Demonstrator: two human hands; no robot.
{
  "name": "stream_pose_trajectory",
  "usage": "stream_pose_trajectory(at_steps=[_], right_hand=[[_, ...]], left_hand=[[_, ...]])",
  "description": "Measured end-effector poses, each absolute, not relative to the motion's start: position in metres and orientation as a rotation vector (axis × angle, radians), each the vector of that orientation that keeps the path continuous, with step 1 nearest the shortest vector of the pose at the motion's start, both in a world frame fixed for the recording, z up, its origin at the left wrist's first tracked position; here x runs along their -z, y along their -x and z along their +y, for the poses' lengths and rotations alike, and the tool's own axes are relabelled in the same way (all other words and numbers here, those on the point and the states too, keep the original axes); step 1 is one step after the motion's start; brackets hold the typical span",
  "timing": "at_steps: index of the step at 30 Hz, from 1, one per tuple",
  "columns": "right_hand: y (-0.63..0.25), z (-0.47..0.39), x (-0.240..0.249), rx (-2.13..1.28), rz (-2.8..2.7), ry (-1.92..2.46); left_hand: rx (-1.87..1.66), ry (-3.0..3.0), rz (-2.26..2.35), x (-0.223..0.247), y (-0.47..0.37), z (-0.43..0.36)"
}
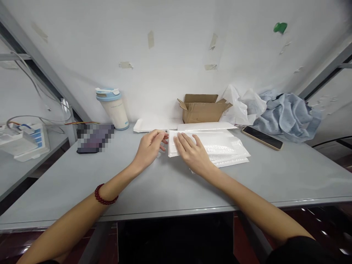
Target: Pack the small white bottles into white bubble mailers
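A stack of white bubble mailers (224,143) lies on the grey table in front of me, the top one with its narrow end towards the left. My right hand (192,152) rests flat on that end, fingers stretched out and pressing on it. Beside the mailer's left edge is my left hand (148,148), its fingers loosely curled and slightly apart; whether they touch the edge is hard to see. A small clear scrap (158,155) shows just below these fingers. A red bead bracelet (106,196) circles my left wrist.
Behind the stack stand an open cardboard box (203,112) and crumpled white plastic bags (244,106). To the right are a phone (262,138) and a bluish cloth (291,115). A tumbler (114,110) and a blurred-out dark item (95,138) are on the left.
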State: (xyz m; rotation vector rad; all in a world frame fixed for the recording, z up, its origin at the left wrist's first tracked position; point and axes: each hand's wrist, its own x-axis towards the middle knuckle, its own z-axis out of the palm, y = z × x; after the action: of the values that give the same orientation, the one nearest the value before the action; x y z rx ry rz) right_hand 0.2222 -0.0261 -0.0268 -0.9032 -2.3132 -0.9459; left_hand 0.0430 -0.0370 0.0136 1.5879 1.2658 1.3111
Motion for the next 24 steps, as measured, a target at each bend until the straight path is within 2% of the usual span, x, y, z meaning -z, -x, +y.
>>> stream_pose_trajectory(at_steps=[4,13,20,24], right_hand=[[-0.225,-0.024,0.023,1.023,-2.262,0.913],[-0.232,-0.022,0.016,0.972,-2.171,0.833],[-0.229,-0.031,0.006,0.995,-2.116,0.661],[-0.235,-0.028,0.0,0.976,-2.058,0.746]], left_hand=[[-1.298,-1.993,1.317,-0.006,-0.044,-0.04],[-1.247,-2.701,1.16,0.014,-0.04,-0.034],[-1.56,-3.023,1.056,0.019,-0.04,-0.026],[-1.663,-3.083,0.976,0.012,-0.044,-0.023]])
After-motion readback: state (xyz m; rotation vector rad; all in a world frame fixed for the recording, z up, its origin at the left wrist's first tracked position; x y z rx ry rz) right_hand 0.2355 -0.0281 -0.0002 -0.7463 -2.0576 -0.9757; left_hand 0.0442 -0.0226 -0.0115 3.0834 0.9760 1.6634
